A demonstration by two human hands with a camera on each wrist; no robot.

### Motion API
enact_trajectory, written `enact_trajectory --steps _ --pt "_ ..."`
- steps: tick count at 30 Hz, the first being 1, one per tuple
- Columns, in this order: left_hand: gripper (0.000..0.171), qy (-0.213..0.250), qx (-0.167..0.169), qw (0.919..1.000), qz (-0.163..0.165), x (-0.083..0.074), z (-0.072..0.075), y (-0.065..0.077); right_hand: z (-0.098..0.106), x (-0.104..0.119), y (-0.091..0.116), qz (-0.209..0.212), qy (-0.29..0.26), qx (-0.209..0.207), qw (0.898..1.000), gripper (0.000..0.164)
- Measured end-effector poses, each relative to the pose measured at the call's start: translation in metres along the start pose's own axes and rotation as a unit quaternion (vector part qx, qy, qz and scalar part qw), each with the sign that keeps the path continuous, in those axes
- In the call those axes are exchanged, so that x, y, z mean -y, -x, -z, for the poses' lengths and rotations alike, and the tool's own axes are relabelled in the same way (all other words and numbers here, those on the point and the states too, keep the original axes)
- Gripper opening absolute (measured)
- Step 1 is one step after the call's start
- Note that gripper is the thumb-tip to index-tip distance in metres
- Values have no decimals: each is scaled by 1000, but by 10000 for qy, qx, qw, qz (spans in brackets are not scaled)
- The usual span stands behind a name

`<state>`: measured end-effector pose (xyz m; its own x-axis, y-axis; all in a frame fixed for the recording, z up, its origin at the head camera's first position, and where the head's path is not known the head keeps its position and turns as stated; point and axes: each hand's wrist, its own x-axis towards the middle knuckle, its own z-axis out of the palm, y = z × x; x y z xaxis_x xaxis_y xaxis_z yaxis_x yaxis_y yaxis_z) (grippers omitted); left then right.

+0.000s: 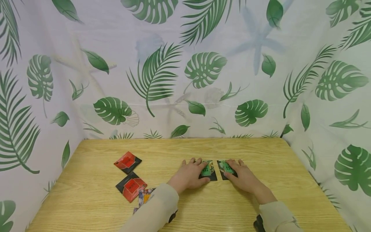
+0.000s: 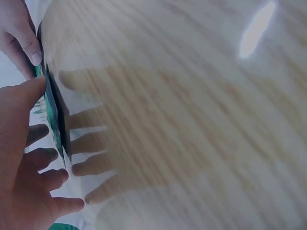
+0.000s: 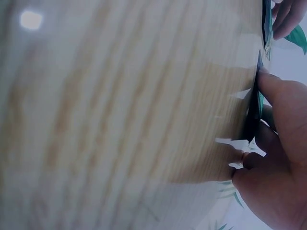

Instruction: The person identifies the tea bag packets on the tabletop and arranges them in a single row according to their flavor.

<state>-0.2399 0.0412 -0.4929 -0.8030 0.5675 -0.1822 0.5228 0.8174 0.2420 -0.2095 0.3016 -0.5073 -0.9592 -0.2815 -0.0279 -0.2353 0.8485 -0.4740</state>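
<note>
Two flat green-and-black cards lie side by side on the table with a narrow gap between them. My left hand [image 1: 189,174] touches the left green card [image 1: 213,172], its thumb [image 2: 36,88] at the near edge and its other fingers spread loosely. Over the right green card [image 1: 222,169], my right hand [image 1: 243,176] holds the edges between thumb [image 3: 273,86] and fingers. That card looks slightly tilted in the right wrist view. Palm and fingers hide part of each card in the head view.
On the table's left side lie two red-and-black cards [image 1: 127,162], one nearer me than the other. A colourful printed piece [image 1: 144,196] sits partly under my left sleeve. Leaf-patterned cloth [image 1: 174,80] walls off the wooden table [image 1: 261,151] at the back and sides.
</note>
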Motion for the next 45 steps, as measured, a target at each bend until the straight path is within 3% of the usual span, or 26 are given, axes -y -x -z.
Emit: enact_trajectory --steps 4,9,21,30,45 --pt "72 203 -120 9997 -88 5 0 2 1 1 1 -32 8 5 10000 64" --pt "71 115 -261 9995 -152 18 -1 10 1 2 0 -57 -18 7 10000 65" --pt "68 191 -391 9987 -271 60 8 60 1 1 2 -65 10 26 10000 66" --pt "67 390 -478 9979 -205 86 9 87 -2 -2 0 -191 -41 68 9998 67" --pt "64 529 -352 9977 -250 112 9 130 -1 3 1 -41 70 -25 10000 64"
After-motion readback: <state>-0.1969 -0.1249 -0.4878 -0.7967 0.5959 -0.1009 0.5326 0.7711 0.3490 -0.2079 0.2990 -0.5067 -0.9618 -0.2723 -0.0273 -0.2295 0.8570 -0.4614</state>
